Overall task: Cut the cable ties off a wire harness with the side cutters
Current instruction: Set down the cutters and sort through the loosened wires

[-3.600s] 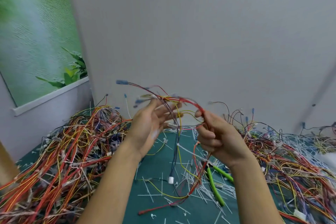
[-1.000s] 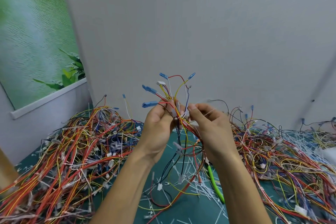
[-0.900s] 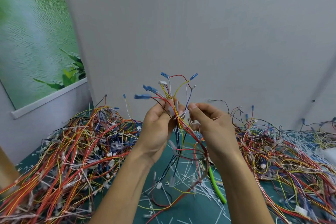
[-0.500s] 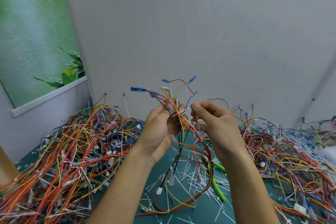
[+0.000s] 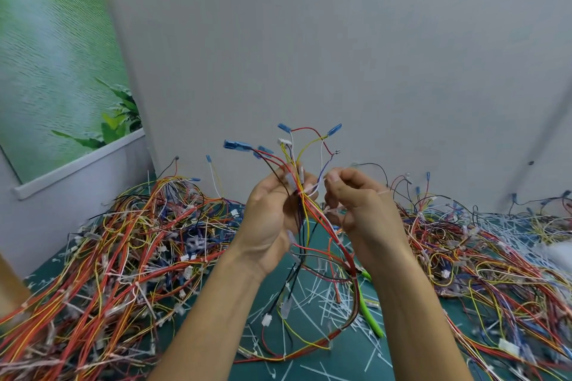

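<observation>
Far left: a loose wire pile [image 5: 117, 257] is noted on the green mat [image 5: 346, 359], untouched.

Left hand [image 5: 269, 219]: raised, palm toward the camera, fingers curled round the harness [image 5: 309, 216] with the thumb closed against it. The harness is held upright in mid-air, well above the mat. Its blue terminals [image 5: 236, 145] are fanned above the grip and its tail hangs down to the mat.

Change recorded: 3.6 s ago the harness was stretched in an arch between both hands, with the left fingers spread. By 1.0 s ago it had been gathered into one upright bundle. 0.5 s ago the right fingertips were at the bundle just above the left thumb. Now they have been drawn slightly to the right, clear of it.

Right hand [image 5: 368, 213]: fingers curled, thumb and forefinger pressed together. A pale strip [image 5: 331, 210] appears to be pinched there. Whether it is a severed tie cannot be told.

Side cutters [image 5: 370, 315]: the green handles are seen on the mat below the right forearm, partly hidden and in neither hand. Cut ties [image 5: 322, 297] are scattered around them.

Far right: a second wire pile [image 5: 479, 266] is noted.

Judgement: the bundle is being checked by hand and a loose tie is probably being pulled off. No cut can be made until the cutters are picked up. A white band is seen on the bundle beside the left thumb, so at least one tie may remain.
</observation>
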The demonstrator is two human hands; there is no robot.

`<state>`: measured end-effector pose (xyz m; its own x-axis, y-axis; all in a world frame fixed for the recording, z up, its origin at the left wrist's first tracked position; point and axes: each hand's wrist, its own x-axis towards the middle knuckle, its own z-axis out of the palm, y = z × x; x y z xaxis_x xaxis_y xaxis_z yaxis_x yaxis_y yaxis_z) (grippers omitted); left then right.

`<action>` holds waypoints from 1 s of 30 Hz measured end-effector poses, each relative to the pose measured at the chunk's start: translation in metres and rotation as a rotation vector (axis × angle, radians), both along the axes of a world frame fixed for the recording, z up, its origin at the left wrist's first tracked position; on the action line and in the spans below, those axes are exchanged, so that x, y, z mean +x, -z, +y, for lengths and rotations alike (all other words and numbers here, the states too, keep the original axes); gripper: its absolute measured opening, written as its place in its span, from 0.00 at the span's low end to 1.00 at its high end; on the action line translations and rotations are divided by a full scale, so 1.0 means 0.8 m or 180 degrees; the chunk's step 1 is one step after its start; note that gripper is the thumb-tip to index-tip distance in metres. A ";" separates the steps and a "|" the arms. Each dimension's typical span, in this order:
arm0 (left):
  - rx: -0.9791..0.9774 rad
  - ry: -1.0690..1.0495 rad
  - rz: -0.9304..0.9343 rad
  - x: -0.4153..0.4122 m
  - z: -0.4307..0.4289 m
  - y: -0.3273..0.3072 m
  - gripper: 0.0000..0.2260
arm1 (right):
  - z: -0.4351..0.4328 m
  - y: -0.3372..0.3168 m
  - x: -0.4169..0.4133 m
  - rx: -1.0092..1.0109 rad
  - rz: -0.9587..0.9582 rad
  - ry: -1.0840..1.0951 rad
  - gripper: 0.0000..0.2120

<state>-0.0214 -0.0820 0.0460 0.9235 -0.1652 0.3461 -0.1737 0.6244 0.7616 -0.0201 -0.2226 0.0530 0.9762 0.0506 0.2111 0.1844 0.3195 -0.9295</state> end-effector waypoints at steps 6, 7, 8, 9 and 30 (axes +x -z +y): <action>0.0003 -0.0843 0.0530 0.009 0.017 -0.007 0.09 | -0.029 -0.003 0.000 -0.0557 -0.0135 -0.0361 0.19; 0.0017 -0.1010 0.0610 0.011 0.021 -0.007 0.10 | -0.033 -0.003 -0.001 -0.0717 -0.0202 -0.0394 0.22; 0.0033 -0.1115 0.0666 0.012 0.025 -0.008 0.09 | -0.035 -0.003 -0.003 -0.0880 -0.0258 -0.0483 0.24; 0.0026 -0.1168 0.0706 0.013 0.028 -0.008 0.07 | -0.034 -0.003 -0.005 -0.1066 -0.0271 -0.0569 0.26; 0.0819 -0.0173 0.0327 0.005 0.026 -0.004 0.15 | -0.011 0.013 0.012 -0.0409 -0.0125 -0.0118 0.09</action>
<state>-0.0173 -0.0609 0.0492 0.9616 -0.1846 0.2033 -0.1154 0.4001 0.9092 -0.0104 -0.2312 0.0427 0.9643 0.1155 0.2384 0.2116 0.2056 -0.9555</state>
